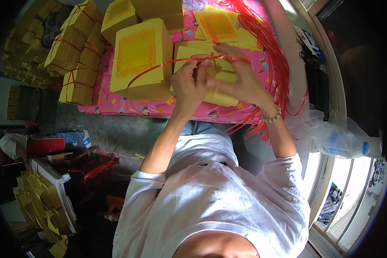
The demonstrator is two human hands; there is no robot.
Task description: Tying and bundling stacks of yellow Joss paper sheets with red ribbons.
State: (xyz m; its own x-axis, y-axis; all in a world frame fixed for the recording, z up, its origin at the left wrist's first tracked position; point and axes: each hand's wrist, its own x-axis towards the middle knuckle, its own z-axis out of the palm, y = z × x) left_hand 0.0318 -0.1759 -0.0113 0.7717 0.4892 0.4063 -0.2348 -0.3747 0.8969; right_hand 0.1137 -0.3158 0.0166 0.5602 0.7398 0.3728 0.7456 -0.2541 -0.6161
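Both my hands are over yellow paper on the near part of the table. A thin red plastic strip (159,66) arches from the left, over the tall paper stack, to my hands. My left hand (190,84) is closed, with its fingertips pinching the strip. My right hand (241,79), a beaded bracelet (271,117) at its wrist, has its fingers stretched apart; the strip's end crosses over them. Its thumb is smeared by motion. Beneath the hands lies a stack of yellow paper sheets (221,100), partly hidden by them.
A tall yellow paper stack (158,81) with an orange-bordered square stands left on the pink patterned tablecloth (120,107). Strip-tied bundles (64,51) are piled farther left. A thick bunch of red strips (277,60) hangs along the right side. A clear plastic bag (331,133) lies beside the window.
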